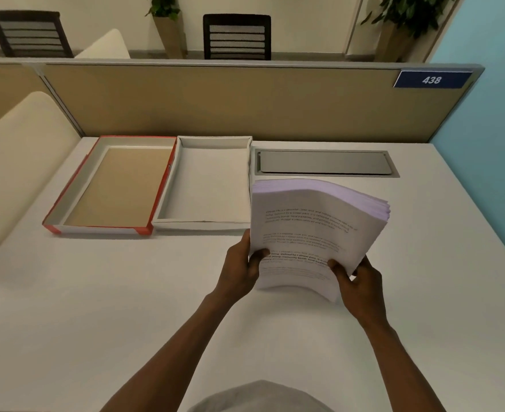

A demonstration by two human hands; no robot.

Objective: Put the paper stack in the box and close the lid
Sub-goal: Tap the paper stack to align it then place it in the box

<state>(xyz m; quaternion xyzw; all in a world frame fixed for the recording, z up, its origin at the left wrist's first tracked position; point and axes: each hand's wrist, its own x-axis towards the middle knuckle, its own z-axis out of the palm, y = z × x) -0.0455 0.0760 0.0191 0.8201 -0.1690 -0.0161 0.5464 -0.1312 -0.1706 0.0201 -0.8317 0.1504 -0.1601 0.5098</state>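
A thick paper stack (310, 230) with printed text on its top sheet is held above the white desk, bowed and tilted up at its far end. My left hand (240, 267) grips its near left edge and my right hand (359, 282) grips its near right corner, thumbs on top. To the left of the stack lies a shallow white box (168, 188), open and with nothing in it. Beside that, further left, the red-edged lid (162, 185) lies upside down, its brown inside facing up.
A grey metal cable hatch (324, 162) is set into the desk behind the stack. A tan partition (230, 102) with a blue "438" sign (432, 79) closes off the back. A cream chair back (16, 162) stands at the left desk edge.
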